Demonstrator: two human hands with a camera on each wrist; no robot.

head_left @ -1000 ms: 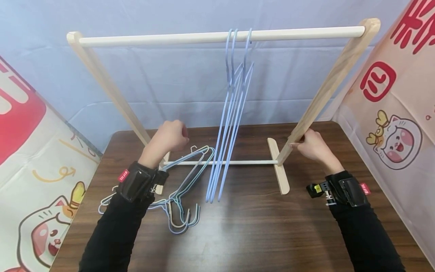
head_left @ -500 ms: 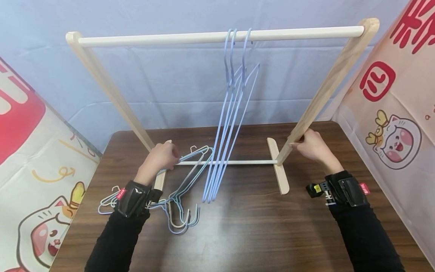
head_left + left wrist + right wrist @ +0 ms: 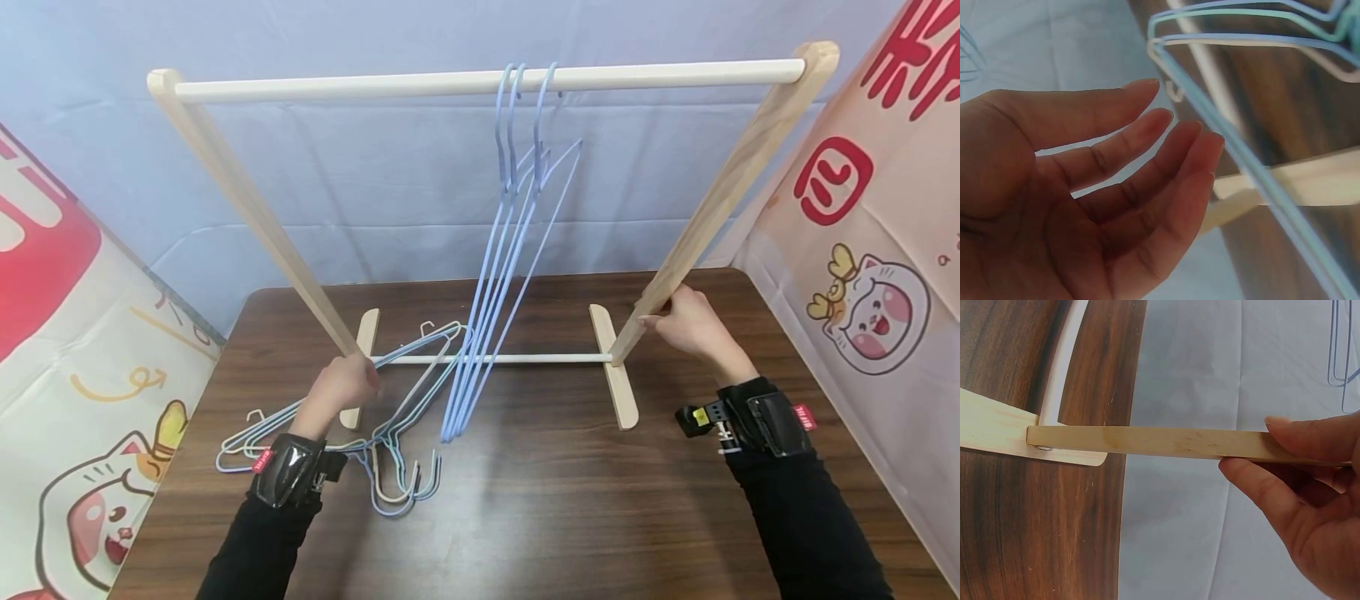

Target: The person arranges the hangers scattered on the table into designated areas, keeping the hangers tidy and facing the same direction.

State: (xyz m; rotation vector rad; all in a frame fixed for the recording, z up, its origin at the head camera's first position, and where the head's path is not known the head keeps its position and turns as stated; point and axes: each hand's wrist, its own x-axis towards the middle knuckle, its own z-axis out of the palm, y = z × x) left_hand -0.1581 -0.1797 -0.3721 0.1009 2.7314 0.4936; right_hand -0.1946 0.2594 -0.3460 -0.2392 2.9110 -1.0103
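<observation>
A wooden clothes rack (image 3: 375, 86) stands on the table, with three blue wire hangers (image 3: 513, 187) hooked over its top rail. My right hand (image 3: 693, 323) pinches the rack's right post (image 3: 1166, 441) between thumb and fingers, low on the post. At the foot of the left post, my left hand (image 3: 341, 393) hovers just above a pile of blue, green and white hangers (image 3: 391, 512). In the left wrist view its fingers (image 3: 1125, 156) are loosely bent with nothing between them. The nearest hanger wires (image 3: 1260, 169) pass by the fingertips; whether they touch cannot be told.
The dark wooden table (image 3: 540, 500) carries the rack's two feet (image 3: 618, 383) and a low crossbar (image 3: 555, 358). A light blue cloth (image 3: 375, 167) hangs behind. Printed cloths (image 3: 847, 275) flank both sides.
My left hand has come down and toward me, from above the crossbar to beside the left foot. The hanging hangers have swung, their far ends turning right. My right hand stays on the post.
</observation>
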